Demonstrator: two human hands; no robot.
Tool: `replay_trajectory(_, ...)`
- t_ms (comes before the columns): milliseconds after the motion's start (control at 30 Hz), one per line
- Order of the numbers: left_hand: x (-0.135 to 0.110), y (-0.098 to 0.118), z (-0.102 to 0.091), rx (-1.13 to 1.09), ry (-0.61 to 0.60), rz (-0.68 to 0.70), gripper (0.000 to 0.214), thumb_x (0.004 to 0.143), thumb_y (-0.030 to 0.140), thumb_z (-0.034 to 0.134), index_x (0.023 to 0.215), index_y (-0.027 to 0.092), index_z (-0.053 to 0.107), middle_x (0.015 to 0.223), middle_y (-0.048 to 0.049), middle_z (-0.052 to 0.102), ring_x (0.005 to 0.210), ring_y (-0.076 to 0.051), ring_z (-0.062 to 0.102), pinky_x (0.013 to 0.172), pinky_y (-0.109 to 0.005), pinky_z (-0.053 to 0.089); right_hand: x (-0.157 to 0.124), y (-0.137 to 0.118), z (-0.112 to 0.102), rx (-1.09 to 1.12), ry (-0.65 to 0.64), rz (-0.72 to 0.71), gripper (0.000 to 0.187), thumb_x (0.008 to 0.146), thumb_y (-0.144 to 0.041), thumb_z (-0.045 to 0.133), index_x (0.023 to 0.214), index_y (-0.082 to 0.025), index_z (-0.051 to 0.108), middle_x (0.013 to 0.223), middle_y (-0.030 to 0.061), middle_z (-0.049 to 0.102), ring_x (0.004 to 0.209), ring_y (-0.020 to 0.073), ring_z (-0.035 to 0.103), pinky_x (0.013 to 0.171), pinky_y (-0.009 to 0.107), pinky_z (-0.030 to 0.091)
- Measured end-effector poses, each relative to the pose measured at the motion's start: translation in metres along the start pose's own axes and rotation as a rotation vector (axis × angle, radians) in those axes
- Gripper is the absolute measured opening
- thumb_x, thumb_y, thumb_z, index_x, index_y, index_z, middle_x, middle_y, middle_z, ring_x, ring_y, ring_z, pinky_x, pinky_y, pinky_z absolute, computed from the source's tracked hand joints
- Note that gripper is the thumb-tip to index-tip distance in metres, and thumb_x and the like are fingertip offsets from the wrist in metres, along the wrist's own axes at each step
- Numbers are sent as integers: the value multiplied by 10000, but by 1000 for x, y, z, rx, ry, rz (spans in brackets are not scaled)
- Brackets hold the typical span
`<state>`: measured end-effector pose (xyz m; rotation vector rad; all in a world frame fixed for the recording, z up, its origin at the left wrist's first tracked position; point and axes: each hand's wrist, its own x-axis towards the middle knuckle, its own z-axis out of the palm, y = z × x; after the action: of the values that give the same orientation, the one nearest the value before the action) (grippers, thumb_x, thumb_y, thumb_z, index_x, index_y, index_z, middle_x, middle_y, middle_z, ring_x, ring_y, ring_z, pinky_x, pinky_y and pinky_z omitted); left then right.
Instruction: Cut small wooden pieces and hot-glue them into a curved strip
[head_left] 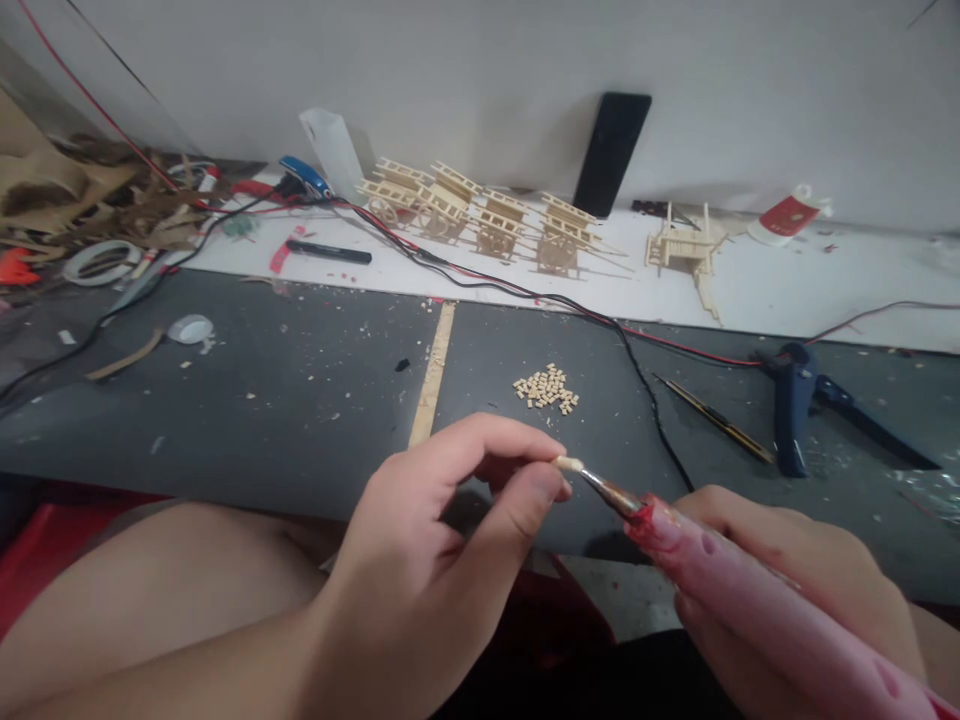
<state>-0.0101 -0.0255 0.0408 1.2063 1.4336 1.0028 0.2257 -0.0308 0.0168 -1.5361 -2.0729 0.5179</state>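
My left hand (450,530) pinches a tiny pale wooden piece (568,462) between thumb and forefinger, just over the front edge of the grey table. From the right, my right hand (810,560) is wrapped round a pink pen-like tool (750,590) with a tapered metal tip. That tip meets the free end of the wooden piece, where a whitish blob shows; I cannot tell if it is glue. Behind my fingers lies a small pile of tiny wooden pieces (546,388) on the grey table (322,370).
Several model wooden carts (499,225) stand on a white strip at the wall, beside a black phone (613,150). A partly built wooden model (682,245) and a glue bottle (791,215) are further right. Black cables (630,350) cross near a craft knife (716,420) and blue-handled tool (795,410).
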Motion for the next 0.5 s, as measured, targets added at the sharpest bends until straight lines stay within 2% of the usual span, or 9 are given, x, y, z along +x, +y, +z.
replay_trajectory(100, 0, 2, 0, 171, 60, 139, 101, 1073, 288, 742, 1013, 322, 815, 813, 81, 775, 652, -104, 654, 826, -188, 624, 2, 2, -2, 3, -6, -60, 234, 980, -351, 585, 752, -297, 576, 541, -66, 599, 451, 145, 556, 416, 285, 346)
replay_trajectory(200, 1, 1, 1, 235, 84, 229, 129, 1056, 224, 723, 1022, 322, 800, 852, 94, 799, 697, -97, 689, 827, -171, 612, 1, 6, -4, -13, -13, -95, 200, 960, -337, 578, 764, -305, 557, 538, -70, 603, 465, 160, 565, 470, 307, 382)
replay_trajectory(267, 0, 0, 2, 221, 92, 245, 154, 1037, 198, 714, 1020, 326, 797, 860, 99, 808, 689, -88, 700, 732, -147, 596, -1, 10, -5, -55, -25, -111, 134, 916, -315, 582, 784, -310, 560, 552, -65, 617, 488, 176, 584, 513, 322, 414)
replay_trajectory(333, -1, -1, 3, 176, 75, 203, 153, 1028, 206, 713, 1006, 328, 803, 813, 97, 797, 627, -85, 683, 580, -134, 554, -4, 14, -6, -102, -36, -125, 76, 869, -257, 590, 820, -310, 566, 603, -56, 650, 532, 191, 621, 549, 330, 437)
replay_trajectory(433, -2, -1, 2, 120, 31, 124, 131, 1042, 250, 711, 995, 324, 808, 734, 95, 767, 515, -84, 617, 437, -148, 481, -4, 19, -8, -133, -55, -175, 164, 830, -151, 597, 860, -308, 561, 642, -61, 670, 530, 186, 628, 568, 327, 458)
replay_trajectory(500, -2, -1, 2, 133, 33, 131, 132, 1044, 245, 709, 994, 323, 802, 737, 99, 770, 513, -79, 609, 444, -153, 479, -1, 23, -10, -187, -67, -229, 225, 786, -102, 617, 850, -313, 573, 621, -75, 674, 500, 173, 632, 524, 308, 453)
